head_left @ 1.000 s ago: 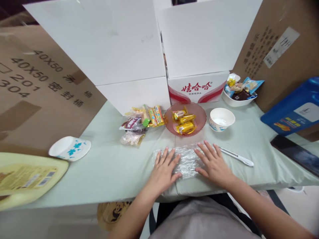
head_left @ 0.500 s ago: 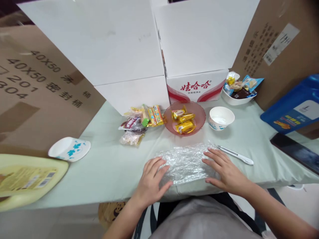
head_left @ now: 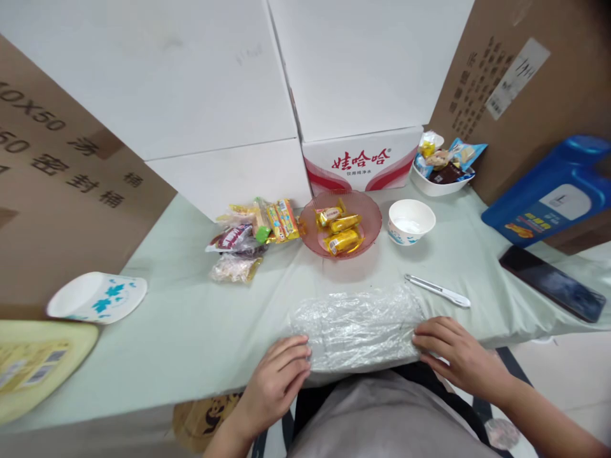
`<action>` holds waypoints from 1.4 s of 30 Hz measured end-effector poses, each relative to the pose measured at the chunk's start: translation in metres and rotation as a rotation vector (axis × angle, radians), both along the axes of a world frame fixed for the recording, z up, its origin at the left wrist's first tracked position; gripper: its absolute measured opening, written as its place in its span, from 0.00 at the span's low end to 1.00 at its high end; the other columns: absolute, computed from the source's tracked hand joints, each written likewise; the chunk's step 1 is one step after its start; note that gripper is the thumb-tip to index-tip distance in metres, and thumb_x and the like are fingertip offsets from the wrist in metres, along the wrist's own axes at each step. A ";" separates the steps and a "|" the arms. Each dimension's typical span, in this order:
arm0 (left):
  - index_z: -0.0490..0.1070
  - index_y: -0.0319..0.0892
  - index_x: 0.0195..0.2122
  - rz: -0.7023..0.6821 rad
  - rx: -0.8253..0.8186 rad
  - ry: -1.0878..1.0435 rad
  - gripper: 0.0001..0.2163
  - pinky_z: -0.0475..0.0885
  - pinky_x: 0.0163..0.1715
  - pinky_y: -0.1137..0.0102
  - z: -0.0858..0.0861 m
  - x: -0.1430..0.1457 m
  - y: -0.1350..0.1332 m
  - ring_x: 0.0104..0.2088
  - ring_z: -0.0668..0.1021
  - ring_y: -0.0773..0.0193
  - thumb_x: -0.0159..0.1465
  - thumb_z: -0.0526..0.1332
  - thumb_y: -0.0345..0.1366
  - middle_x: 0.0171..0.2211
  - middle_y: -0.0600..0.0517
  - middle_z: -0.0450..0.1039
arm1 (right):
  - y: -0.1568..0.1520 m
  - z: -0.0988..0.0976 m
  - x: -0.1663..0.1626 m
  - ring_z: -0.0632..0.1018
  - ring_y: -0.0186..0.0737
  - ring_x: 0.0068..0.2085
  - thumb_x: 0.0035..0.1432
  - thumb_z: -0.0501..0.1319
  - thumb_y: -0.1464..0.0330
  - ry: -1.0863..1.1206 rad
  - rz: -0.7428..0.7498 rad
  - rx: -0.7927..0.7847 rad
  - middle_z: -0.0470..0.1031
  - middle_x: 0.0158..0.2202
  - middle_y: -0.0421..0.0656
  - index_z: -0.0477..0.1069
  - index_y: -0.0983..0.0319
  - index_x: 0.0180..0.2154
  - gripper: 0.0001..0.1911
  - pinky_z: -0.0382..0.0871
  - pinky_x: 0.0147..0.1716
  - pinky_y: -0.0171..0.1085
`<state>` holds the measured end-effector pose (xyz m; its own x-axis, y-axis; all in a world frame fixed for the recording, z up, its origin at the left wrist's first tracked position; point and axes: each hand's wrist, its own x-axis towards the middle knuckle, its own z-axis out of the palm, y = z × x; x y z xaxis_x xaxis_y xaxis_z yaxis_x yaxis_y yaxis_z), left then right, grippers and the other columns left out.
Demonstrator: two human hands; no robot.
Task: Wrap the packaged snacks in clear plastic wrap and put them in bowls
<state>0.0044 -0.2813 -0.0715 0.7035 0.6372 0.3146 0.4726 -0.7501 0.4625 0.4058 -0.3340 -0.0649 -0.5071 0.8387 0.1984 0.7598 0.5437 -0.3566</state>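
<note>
Snacks [head_left: 238,245] lie heaped at left. The left hand [head_left: 277,376], fingers close together, touches one end of a crumpled clear plastic sheet [head_left: 356,327], which lies near the table [head_left: 191,343] edge between both hands. The right hand [head_left: 461,351], fingers bunched, touches its other end; whether either pinches it, I cannot tell.
</note>
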 end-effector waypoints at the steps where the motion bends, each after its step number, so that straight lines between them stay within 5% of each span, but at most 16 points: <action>1: 0.71 0.42 0.39 0.015 -0.020 -0.021 0.07 0.72 0.53 0.62 0.001 0.000 0.000 0.53 0.75 0.57 0.65 0.57 0.25 0.42 0.48 0.77 | 0.000 0.003 -0.001 0.76 0.43 0.46 0.63 0.58 0.69 0.024 -0.003 0.002 0.76 0.44 0.46 0.74 0.58 0.43 0.08 0.71 0.47 0.45; 6: 0.70 0.42 0.41 0.221 -0.037 -0.105 0.06 0.75 0.41 0.70 0.007 0.006 0.008 0.39 0.80 0.63 0.67 0.55 0.30 0.37 0.50 0.78 | 0.013 0.009 -0.006 0.77 0.41 0.45 0.65 0.54 0.71 0.192 -0.077 0.002 0.77 0.42 0.46 0.71 0.59 0.41 0.08 0.73 0.44 0.41; 11: 0.72 0.42 0.38 0.505 0.112 -0.063 0.08 0.73 0.32 0.73 0.004 0.028 0.031 0.28 0.79 0.66 0.68 0.55 0.37 0.30 0.53 0.78 | 0.044 -0.007 -0.018 0.80 0.40 0.36 0.68 0.49 0.67 0.103 -0.364 0.057 0.79 0.38 0.44 0.71 0.61 0.42 0.13 0.73 0.35 0.37; 18: 0.74 0.41 0.42 0.760 0.113 0.220 0.11 0.69 0.29 0.70 -0.016 0.036 0.061 0.27 0.78 0.60 0.66 0.57 0.41 0.30 0.50 0.78 | 0.065 -0.028 -0.034 0.79 0.41 0.29 0.67 0.51 0.63 -0.238 -0.591 0.131 0.80 0.36 0.46 0.74 0.61 0.40 0.15 0.67 0.26 0.36; 22: 0.74 0.37 0.44 0.882 0.286 0.197 0.15 0.71 0.36 0.64 -0.001 0.032 0.062 0.35 0.78 0.54 0.66 0.57 0.43 0.36 0.43 0.75 | 0.061 -0.014 -0.036 0.77 0.46 0.38 0.66 0.53 0.63 -0.202 -0.557 0.298 0.77 0.39 0.50 0.74 0.64 0.43 0.15 0.70 0.39 0.41; 25: 0.72 0.36 0.48 0.732 0.439 0.114 0.15 0.69 0.48 0.59 0.013 0.046 0.048 0.48 0.74 0.50 0.67 0.55 0.40 0.45 0.38 0.73 | 0.057 -0.001 -0.048 0.72 0.52 0.53 0.65 0.54 0.61 -0.113 -0.359 0.404 0.74 0.50 0.54 0.72 0.64 0.49 0.17 0.63 0.53 0.49; 29: 0.57 0.40 0.64 0.275 0.283 0.354 0.29 0.53 0.62 0.48 0.005 0.078 0.024 0.66 0.56 0.43 0.66 0.56 0.49 0.64 0.41 0.58 | 0.054 -0.006 -0.076 0.55 0.57 0.66 0.61 0.54 0.47 -0.190 0.036 0.253 0.60 0.65 0.53 0.55 0.64 0.65 0.39 0.46 0.62 0.58; 33: 0.54 0.43 0.66 0.285 0.189 0.473 0.36 0.48 0.61 0.40 -0.015 0.089 0.015 0.67 0.51 0.38 0.61 0.59 0.56 0.68 0.42 0.51 | 0.056 -0.020 -0.087 0.52 0.57 0.67 0.58 0.54 0.43 -0.232 0.093 0.113 0.54 0.67 0.54 0.51 0.66 0.67 0.46 0.44 0.63 0.57; 37: 0.55 0.43 0.66 0.334 0.201 0.448 0.31 0.47 0.61 0.40 -0.010 0.084 0.012 0.67 0.50 0.38 0.64 0.58 0.50 0.68 0.41 0.49 | 0.051 -0.017 -0.062 0.48 0.59 0.69 0.57 0.54 0.42 -0.215 0.053 0.114 0.50 0.68 0.55 0.49 0.65 0.67 0.48 0.42 0.63 0.61; 42: 0.67 0.40 0.57 0.347 0.152 0.255 0.20 0.63 0.55 0.50 0.001 0.089 0.001 0.57 0.67 0.44 0.66 0.56 0.40 0.57 0.38 0.66 | 0.026 -0.016 -0.020 0.54 0.61 0.67 0.54 0.58 0.43 -0.209 0.029 0.129 0.55 0.66 0.56 0.51 0.64 0.67 0.49 0.51 0.59 0.63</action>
<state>0.0938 -0.2803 -0.0702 0.5240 0.8086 0.2676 0.7922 -0.5781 0.1955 0.3855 -0.3076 -0.0807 -0.5719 0.7976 0.1917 0.7930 0.5973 -0.1195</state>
